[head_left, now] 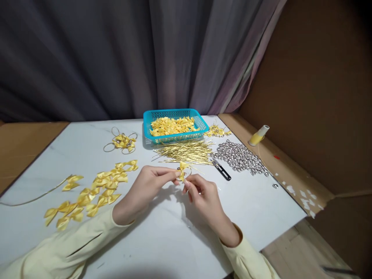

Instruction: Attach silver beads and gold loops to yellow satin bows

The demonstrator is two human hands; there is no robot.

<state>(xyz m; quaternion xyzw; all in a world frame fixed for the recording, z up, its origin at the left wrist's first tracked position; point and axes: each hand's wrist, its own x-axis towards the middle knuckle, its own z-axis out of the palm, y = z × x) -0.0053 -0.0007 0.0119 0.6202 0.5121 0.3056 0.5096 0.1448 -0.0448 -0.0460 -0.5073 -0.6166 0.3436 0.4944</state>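
Both hands pinch one yellow bow point(183, 170) over the white bench point(162, 240): the left hand point(149, 186) grips its side, and the right hand point(203, 195) grips it from below. Gold wires point(186, 152) lie just behind it, near a blue basket point(175, 124), silver bells point(240, 157) and snips point(221, 169).

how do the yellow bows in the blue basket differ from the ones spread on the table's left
The heaped yellow ribbon bows fill the blue plastic basket, piled together; the loose yellow ribbon bows lie in a trail on the white table. The heaped bows sit far off; the loose bows lie by the left sleeve. Both share one yellow bow shape.
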